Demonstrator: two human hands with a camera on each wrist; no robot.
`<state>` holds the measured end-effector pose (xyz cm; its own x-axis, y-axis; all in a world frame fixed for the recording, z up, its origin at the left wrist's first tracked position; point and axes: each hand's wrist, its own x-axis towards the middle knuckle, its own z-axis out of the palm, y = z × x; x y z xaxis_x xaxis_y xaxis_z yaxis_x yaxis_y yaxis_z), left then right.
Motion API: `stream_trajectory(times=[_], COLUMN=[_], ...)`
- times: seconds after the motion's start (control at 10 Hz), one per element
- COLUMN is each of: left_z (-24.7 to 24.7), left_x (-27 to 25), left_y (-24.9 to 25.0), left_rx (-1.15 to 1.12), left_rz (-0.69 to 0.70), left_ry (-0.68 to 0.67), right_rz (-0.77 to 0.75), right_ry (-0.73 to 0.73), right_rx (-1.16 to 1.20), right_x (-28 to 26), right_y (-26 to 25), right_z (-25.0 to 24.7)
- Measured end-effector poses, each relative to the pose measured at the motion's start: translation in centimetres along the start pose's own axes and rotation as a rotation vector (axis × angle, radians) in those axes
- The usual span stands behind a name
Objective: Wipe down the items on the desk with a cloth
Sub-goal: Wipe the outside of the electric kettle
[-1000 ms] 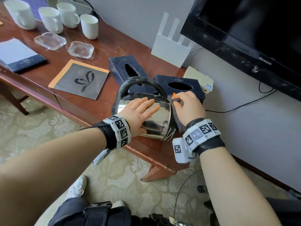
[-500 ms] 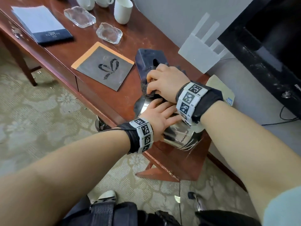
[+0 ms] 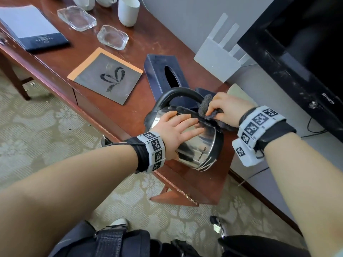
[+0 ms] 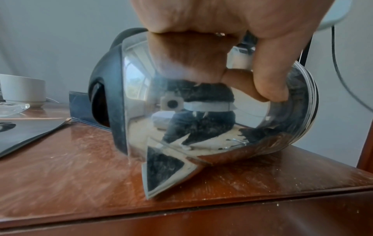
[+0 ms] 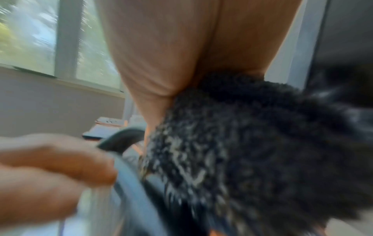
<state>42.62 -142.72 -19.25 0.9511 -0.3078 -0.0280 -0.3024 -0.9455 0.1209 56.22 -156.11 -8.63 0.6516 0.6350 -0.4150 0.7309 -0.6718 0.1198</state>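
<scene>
Kettle [image 4: 201, 99] spout touches desk [image 4: 80, 183], seen from left wrist only.

Right wrist view was motion-blurred; cloth [image 5: 252, 151] hid most of the kettle [image 5: 129, 191]. Cups [image 3: 128, 13] were cut off by the top edge.

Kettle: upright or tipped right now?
Tipped. The kettle lies on its side on the desk, spout down, left hand pressing its body.

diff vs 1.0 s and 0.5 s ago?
The right hand, gripping the cloth, reached over the kettle to its far side half a second ago, and is now back wiping by the handle. The left hand stays flat on the kettle, which still lies on its side on the desk.
</scene>
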Motion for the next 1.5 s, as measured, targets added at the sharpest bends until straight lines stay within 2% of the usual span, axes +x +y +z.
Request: stream_trajectory(times=[0.2,0.3,0.4,0.5,0.6,0.7,0.8,0.9,1.0,1.2,1.3,1.4,1.5], left_z=[-0.1,0.2,0.3,0.3,0.1,-0.1,-0.2,-0.3,-0.6,-0.3,-0.1,0.0,-0.7], left_x=[0.0,-0.1,-0.1,0.0,0.0,0.2,0.3,0.1,-0.1,0.3,0.2,0.2,-0.1], left_y=[0.3,0.3,0.1,0.1,0.2,0.2,0.2,0.2,0.4,0.7,0.6,0.7,0.9], left_rx=[0.004,0.000,0.008,0.014,0.021,0.010,0.008,0.005,0.022,-0.007,-0.040,-0.027,0.004], left_rz=[-0.004,-0.011,0.008,0.022,0.010,0.018,0.013,0.033,0.043,-0.036,-0.025,-0.015,-0.082], left_ry=[-0.020,-0.015,-0.014,-0.017,-0.024,-0.022,-0.028,-0.051,-0.012,0.017,0.002,0.036,-0.071], right_rz=[-0.223,-0.286,-0.169,-0.056,0.069,0.133,0.094,-0.056,-0.110,-0.115,-0.094,-0.039,0.076], right_ry=[0.271,0.117,0.041,0.069,0.057,0.057,0.092,0.203,0.234,-0.134,-0.245,-0.160,-0.140], right_rx=[0.043,-0.138,-0.069,0.067,0.114,0.158,0.126,0.136,0.016,-0.385,-0.327,-0.200,-0.195], right_x=[3.9,5.8,6.2,5.3,3.1,0.7,-0.9,-1.5,0.4,3.7,3.8,3.2,1.8], right_y=[-5.7,-8.0,-6.8,-4.2,-1.5,0.2,0.3,-2.5,-6.2,-9.2,-8.9,-8.1,-6.2], right_z=[-6.2,-5.5,-3.8,-3.1,-1.9,0.2,0.6,-0.9,-2.2,-2.2,-2.5,-1.6,-0.8])
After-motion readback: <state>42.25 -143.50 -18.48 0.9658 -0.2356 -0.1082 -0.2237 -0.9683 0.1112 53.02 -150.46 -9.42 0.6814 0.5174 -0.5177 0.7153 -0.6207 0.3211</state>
